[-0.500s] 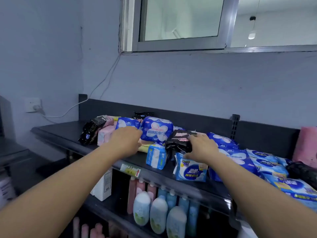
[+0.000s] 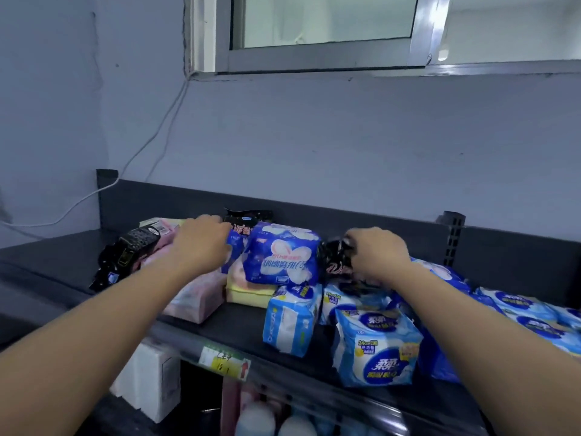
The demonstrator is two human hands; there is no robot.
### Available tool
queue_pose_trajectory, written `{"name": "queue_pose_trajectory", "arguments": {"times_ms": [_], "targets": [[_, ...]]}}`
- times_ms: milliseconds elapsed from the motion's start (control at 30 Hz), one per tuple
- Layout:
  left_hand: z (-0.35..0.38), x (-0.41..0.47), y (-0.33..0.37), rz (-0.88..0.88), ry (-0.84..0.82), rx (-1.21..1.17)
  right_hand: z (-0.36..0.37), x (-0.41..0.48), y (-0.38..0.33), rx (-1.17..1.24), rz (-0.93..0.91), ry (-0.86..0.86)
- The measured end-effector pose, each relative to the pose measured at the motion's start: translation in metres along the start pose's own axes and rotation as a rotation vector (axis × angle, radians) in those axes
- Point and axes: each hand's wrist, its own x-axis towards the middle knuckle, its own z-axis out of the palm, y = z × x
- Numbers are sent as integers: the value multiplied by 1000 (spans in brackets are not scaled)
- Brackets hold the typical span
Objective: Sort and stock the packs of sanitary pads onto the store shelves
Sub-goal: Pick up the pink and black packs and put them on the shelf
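A heap of sanitary pad packs lies on the dark top shelf [image 2: 239, 322]. My right hand [image 2: 377, 254] grips a black pack [image 2: 333, 256] at the middle of the heap. My left hand [image 2: 201, 243] rests palm down on a dark blue pack [image 2: 234, 250], beside a bigger dark blue pack [image 2: 283, 254] with white petals. Pink packs [image 2: 195, 297] lie under my left wrist. A long black pack [image 2: 125, 253] leans at the far left. Light blue packs [image 2: 375, 350] stand at the front; more blue ones [image 2: 518, 306] lie to the right.
A yellow pack [image 2: 248, 292] sits under the dark blue one. Another black pack [image 2: 248, 215] lies against the shelf's back panel. A price tag [image 2: 224, 361] hangs on the shelf edge. Below are a white box [image 2: 151, 382] and bottles [image 2: 254, 420]. A white cable [image 2: 151, 143] runs down the wall.
My view has come closer to the shelf. My left hand has shifted from the pink packs onto the dark blue pack. My right hand has lifted the black pack slightly.
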Motion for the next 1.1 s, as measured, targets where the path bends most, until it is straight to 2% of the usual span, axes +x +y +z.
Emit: {"name": "queue_pose_trajectory", "arguments": {"times_ms": [133, 267, 367, 467, 567, 667, 767, 900, 1000, 1100], "targets": [[38, 4, -57, -162, -88, 60, 0, 24, -14, -47, 83, 257], [68, 6, -101, -365, -173, 62, 1, 49, -27, -53, 82, 421], [85, 6, -126, -542, -301, -127, 8, 65, -36, -16, 45, 551], [100, 5, -138, -556, -341, -319, 20, 76, -45, 124, -19, 649], [108, 1, -136, -522, -191, -217, 29, 84, -50, 259, -82, 710], [107, 6, -136, -559, 73, -185, 35, 95, -47, 409, -87, 661], [86, 23, -128, -580, 389, -288, 43, 107, -40, 504, -23, 582], [44, 61, -107, -491, 660, -553, 52, 116, -39, 498, -26, 566], [20, 83, -77, -431, 716, -814, 49, 127, -37, 514, 5, 548], [6, 96, -54, -447, 628, -1080, 46, 139, -31, 414, -15, 591]]}}
